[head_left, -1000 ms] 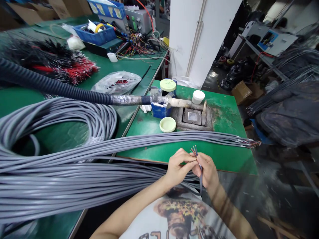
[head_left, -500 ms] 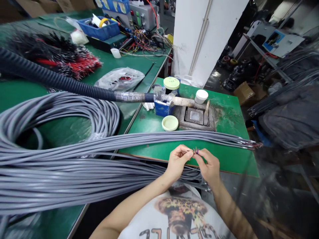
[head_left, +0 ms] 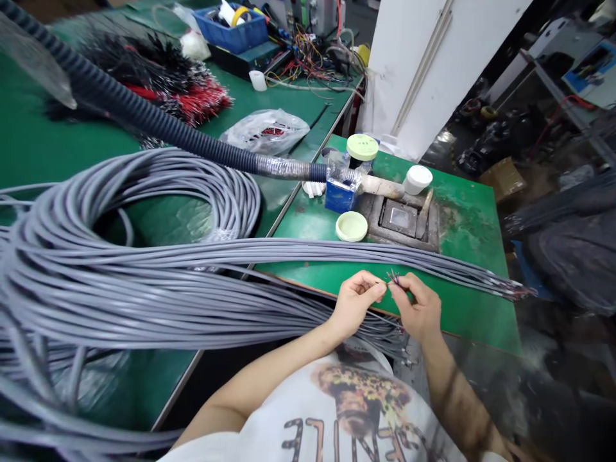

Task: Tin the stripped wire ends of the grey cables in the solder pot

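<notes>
Seen from the head view, both hands are above the front edge of the green table (head_left: 481,247). The right hand (head_left: 419,308) pinches a small fan of thin wires (head_left: 393,278); the left hand (head_left: 356,305), thumb and fingertips together, appears to grip one strand of it. Behind them, a grey cable bundle (head_left: 337,251) crosses the table, its stripped ends jutting past the right edge.

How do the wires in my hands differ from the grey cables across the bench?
The wires are thin and splayed; the grey cables are thicker and run side by side. Your left hand and right hand hold the wires up; the grey cables lie across the green bench.
</notes>
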Motion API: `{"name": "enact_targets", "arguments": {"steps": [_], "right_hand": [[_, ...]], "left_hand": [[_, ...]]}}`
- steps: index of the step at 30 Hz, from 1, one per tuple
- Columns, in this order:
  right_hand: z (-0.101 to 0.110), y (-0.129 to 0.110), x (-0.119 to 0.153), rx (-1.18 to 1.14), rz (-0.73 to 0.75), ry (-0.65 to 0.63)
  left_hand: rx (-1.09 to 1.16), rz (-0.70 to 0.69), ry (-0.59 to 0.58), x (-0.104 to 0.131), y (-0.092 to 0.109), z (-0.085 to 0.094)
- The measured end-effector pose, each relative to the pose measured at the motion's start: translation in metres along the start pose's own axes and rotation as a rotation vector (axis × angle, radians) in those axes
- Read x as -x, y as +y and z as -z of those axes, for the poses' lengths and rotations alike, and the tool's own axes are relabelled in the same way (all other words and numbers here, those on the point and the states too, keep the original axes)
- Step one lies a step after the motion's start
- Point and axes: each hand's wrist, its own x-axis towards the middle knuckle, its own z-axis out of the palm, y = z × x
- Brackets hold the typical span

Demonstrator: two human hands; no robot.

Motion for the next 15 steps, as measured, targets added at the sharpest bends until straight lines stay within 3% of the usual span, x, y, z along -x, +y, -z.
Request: {"name": "enact_targets", "arguments": {"steps": [3,8,15], "right_hand": [[0.007,-0.003,-0.023,0.041,-0.001,-0.015],[0.008,0.001,-0.08,0.065,-0.01,-0.104],[-0.028,0.004,-0.145,0.318,0.073,-0.3]], "left_hand": [[-0.193,-0.041,-0.002,-0.003,0.007,0.008],[-0.771,-0.349,-0.064,-0.012,0.013,0.032],[-1.017,-0.407,-0.177,-0.018,0.006,0.045]]}}
